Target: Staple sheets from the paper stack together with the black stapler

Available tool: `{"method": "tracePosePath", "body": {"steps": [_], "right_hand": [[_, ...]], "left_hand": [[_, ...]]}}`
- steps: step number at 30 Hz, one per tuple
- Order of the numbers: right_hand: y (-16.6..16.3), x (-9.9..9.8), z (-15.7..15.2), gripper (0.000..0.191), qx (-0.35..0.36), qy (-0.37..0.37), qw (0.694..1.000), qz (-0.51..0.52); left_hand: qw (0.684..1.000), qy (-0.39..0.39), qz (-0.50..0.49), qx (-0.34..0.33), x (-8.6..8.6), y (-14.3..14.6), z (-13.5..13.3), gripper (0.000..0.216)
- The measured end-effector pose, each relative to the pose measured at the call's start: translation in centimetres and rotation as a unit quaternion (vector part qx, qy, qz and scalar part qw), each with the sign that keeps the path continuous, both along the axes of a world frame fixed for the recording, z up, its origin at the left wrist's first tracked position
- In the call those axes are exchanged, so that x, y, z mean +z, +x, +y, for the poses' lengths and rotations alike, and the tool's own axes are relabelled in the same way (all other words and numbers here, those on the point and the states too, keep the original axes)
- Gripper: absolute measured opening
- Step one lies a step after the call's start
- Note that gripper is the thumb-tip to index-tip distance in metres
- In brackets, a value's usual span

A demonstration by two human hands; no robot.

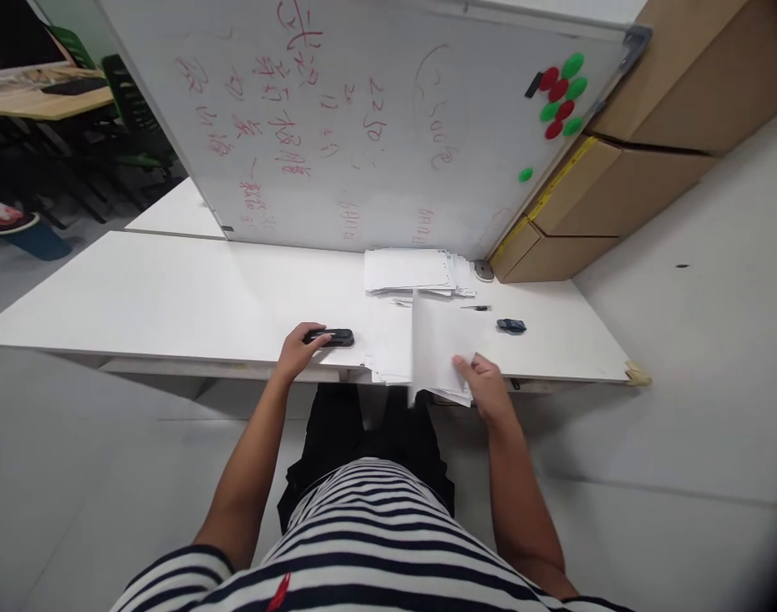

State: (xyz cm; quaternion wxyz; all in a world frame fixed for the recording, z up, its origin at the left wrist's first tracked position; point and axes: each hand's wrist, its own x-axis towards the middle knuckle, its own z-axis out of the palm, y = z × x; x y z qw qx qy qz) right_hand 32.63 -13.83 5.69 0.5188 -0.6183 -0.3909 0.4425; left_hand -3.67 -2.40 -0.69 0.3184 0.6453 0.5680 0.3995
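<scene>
A black stapler (338, 337) lies on the white desk, and my left hand (297, 347) is closed around its left end. My right hand (484, 381) pinches the right edge of a white paper sheet (436, 344), which is lifted and turned at an angle near the desk's front edge. Under and left of that sheet more paper sheets (389, 361) lie flat, partly hidden. Behind them a stack of papers (407, 270) rests against the foot of the whiteboard.
The whiteboard (337, 127) with red writing and magnets stands at the back of the desk (190, 297). Cardboard boxes (580, 191) are stacked at the right. A pen (476, 308) and a small dark object (511, 325) lie right of the papers.
</scene>
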Motion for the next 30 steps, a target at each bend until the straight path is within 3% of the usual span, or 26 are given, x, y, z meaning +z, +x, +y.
{"method": "tracePosePath", "body": {"steps": [5,10,14,17,20,23,26,30], "right_hand": [[-0.6,-2.5,-1.1,0.040,-0.066,0.018,0.995,0.072],[-0.5,-3.5,-1.7,0.039,-0.081,0.037,0.996,-0.018],[-0.7,-4.2,-1.9,0.041,-0.077,0.026,0.997,-0.001],[-0.1,-4.3,-1.6,0.046,-0.081,0.008,0.992,-0.096],[0.9,-4.7,-0.6,0.061,-0.107,-0.020,0.961,-0.253],[1.7,-5.5,0.4,0.076,-0.128,-0.001,0.904,-0.408],[1.6,-6.1,0.7,0.056,-0.085,0.025,0.865,-0.494],[0.1,-5.6,1.4,0.044,-0.030,0.033,0.847,-0.529]], "left_hand": [[0.999,-0.042,-0.015,0.030,0.4,0.0,0.0,0.040],[0.998,-0.047,-0.014,0.035,0.6,0.2,0.0,0.039],[0.998,-0.046,-0.013,0.035,0.6,0.2,-0.1,0.038],[0.998,-0.047,-0.009,0.037,0.6,0.2,-0.2,0.038],[0.998,-0.049,-0.007,0.044,0.6,0.3,-0.2,0.040],[0.998,-0.047,-0.005,0.045,0.4,0.4,-0.1,0.040],[0.998,-0.042,-0.007,0.044,0.3,0.3,0.0,0.039],[0.998,-0.036,0.005,0.048,0.1,0.2,0.0,0.038]]}}
